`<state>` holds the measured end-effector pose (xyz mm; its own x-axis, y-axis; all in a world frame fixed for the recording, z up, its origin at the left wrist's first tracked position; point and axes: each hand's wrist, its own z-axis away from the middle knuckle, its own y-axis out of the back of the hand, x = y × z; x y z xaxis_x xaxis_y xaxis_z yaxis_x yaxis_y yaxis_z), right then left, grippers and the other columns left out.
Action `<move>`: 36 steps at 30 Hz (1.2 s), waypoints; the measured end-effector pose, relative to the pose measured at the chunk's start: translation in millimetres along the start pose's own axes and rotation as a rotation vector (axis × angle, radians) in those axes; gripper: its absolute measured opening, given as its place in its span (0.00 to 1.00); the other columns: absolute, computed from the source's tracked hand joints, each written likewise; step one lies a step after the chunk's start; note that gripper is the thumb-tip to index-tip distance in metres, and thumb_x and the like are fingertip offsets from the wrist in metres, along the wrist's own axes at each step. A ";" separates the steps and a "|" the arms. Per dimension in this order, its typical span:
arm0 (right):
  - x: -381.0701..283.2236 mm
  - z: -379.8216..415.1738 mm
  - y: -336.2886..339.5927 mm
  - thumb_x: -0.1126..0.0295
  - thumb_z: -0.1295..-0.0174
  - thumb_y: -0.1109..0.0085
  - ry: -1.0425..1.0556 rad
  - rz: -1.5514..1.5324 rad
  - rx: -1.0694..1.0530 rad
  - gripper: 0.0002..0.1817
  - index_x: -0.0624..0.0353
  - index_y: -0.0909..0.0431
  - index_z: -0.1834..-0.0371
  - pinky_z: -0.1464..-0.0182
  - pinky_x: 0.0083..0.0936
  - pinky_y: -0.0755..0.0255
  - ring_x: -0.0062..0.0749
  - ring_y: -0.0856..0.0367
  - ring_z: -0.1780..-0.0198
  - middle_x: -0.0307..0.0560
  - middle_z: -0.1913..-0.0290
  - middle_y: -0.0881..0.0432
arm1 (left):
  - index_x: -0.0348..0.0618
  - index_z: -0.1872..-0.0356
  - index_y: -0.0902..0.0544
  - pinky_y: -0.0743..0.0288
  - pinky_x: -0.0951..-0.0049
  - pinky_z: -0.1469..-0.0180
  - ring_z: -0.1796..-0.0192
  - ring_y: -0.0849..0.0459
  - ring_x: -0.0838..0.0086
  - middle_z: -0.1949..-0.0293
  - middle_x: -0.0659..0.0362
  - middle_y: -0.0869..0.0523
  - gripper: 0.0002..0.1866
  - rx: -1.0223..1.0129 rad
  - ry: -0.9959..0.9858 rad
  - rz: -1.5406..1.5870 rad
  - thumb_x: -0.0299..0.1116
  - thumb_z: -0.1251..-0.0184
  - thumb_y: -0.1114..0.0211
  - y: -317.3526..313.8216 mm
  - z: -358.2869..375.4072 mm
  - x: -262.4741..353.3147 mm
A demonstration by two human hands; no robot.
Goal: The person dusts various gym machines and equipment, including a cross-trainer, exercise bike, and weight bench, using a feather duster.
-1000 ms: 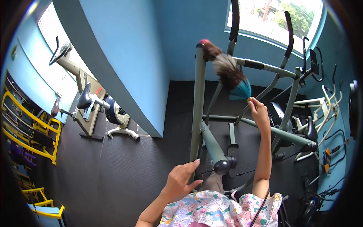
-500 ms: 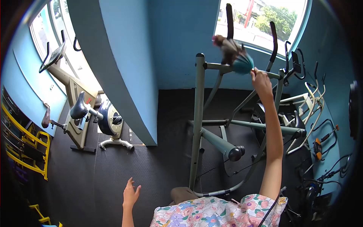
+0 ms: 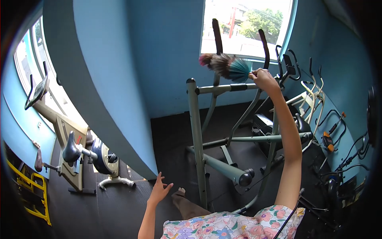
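Note:
My right hand is closed on the end of a feather duster, its feathers teal near my fingers, brown in the middle and pink at the tip. The duster points left, above the crossbar of a grey-green elliptical machine and across its upright black-gripped handles. Low in the view, my left hand hangs in the air with its fingers apart, holding nothing, near the bottom corner of a blue pillar.
An exercise bike stands at the left beyond the blue pillar. Yellow racks are at the lower left. White exercise machines line the right wall, and a window is behind the elliptical.
The view has shifted, with the room lower and further left. The duster now points more level, and its feathers show more sharply. My left hand appears higher and further right.

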<state>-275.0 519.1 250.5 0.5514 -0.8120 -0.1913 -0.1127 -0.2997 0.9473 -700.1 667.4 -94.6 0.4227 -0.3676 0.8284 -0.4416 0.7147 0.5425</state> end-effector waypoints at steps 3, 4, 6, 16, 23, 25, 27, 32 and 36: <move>-9.4 -35.5 7.1 0.60 0.38 0.50 0.185 -0.027 0.305 0.16 0.59 0.21 0.56 0.58 0.38 0.28 0.50 0.20 0.62 0.57 0.64 0.19 | 0.32 0.35 0.54 0.28 0.65 0.50 0.57 0.19 0.63 0.43 0.40 0.33 0.46 0.005 -0.010 0.067 0.44 0.44 0.34 20.1 -75.3 19.0; -15.2 -48.4 12.3 0.61 0.38 0.50 0.156 0.025 0.327 0.15 0.59 0.22 0.56 0.58 0.40 0.27 0.51 0.20 0.61 0.59 0.63 0.20 | 0.32 0.35 0.54 0.27 0.65 0.51 0.56 0.19 0.62 0.43 0.41 0.33 0.47 0.017 -0.051 0.096 0.44 0.45 0.34 19.3 -109.2 12.8; -23.7 -58.3 22.2 0.61 0.38 0.50 0.130 0.025 0.335 0.15 0.58 0.22 0.56 0.58 0.41 0.28 0.52 0.21 0.61 0.59 0.66 0.20 | 0.33 0.35 0.50 0.29 0.64 0.49 0.52 0.21 0.61 0.43 0.43 0.33 0.44 0.035 -0.064 0.020 0.44 0.45 0.34 25.9 -167.3 36.3; -60.0 -67.7 86.5 0.62 0.39 0.50 0.041 0.212 0.059 0.13 0.54 0.20 0.57 0.62 0.33 0.26 0.42 0.19 0.68 0.51 0.69 0.18 | 0.39 0.42 0.34 0.33 0.65 0.44 0.42 0.28 0.62 0.46 0.50 0.27 0.31 0.076 -0.627 0.206 0.43 0.44 0.35 78.7 -392.2 240.1; -113.5 -132.5 81.1 0.63 0.37 0.51 0.164 0.479 0.350 0.14 0.61 0.20 0.60 0.74 0.29 0.27 0.33 0.20 0.80 0.51 0.79 0.20 | 0.28 0.37 0.46 0.32 0.65 0.42 0.41 0.29 0.58 0.43 0.41 0.32 0.44 -0.365 -0.568 0.457 0.45 0.46 0.32 32.5 -541.3 354.8; -140.4 -108.9 77.4 0.68 0.43 0.48 0.238 0.651 0.261 0.09 0.62 0.21 0.67 0.72 0.26 0.26 0.33 0.19 0.75 0.48 0.77 0.20 | 0.29 0.37 0.46 0.30 0.71 0.45 0.44 0.26 0.67 0.41 0.45 0.32 0.41 -0.551 -0.604 0.542 0.42 0.44 0.34 31.8 -566.9 360.1; -179.1 -87.3 88.0 0.70 0.44 0.47 0.153 0.746 0.007 0.08 0.61 0.21 0.67 0.73 0.26 0.27 0.33 0.19 0.77 0.48 0.78 0.21 | 0.31 0.37 0.44 0.30 0.71 0.45 0.45 0.26 0.68 0.42 0.48 0.31 0.40 -0.753 -0.662 0.620 0.40 0.45 0.33 23.0 -598.7 350.2; -219.9 -113.4 106.0 0.66 0.39 0.48 0.027 0.879 -0.022 0.11 0.60 0.21 0.60 0.78 0.29 0.31 0.35 0.22 0.83 0.50 0.82 0.22 | 0.38 0.39 0.38 0.32 0.69 0.42 0.46 0.26 0.71 0.49 0.55 0.26 0.31 -1.130 -0.527 0.704 0.24 0.46 0.37 28.8 -585.9 354.0; -244.2 -145.8 101.0 0.66 0.41 0.46 0.020 0.687 0.438 0.13 0.59 0.21 0.56 0.77 0.29 0.31 0.39 0.22 0.81 0.50 0.79 0.20 | 0.38 0.40 0.37 0.32 0.66 0.40 0.46 0.25 0.63 0.48 0.48 0.25 0.27 -1.371 -0.236 1.037 0.23 0.44 0.45 18.8 -615.5 349.2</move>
<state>-300.5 760.1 430.3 0.2557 -0.8783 0.4040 -0.7421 0.0896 0.6643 -73.7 918.8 118.8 0.2512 0.5510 0.7958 0.5576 0.5896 -0.5843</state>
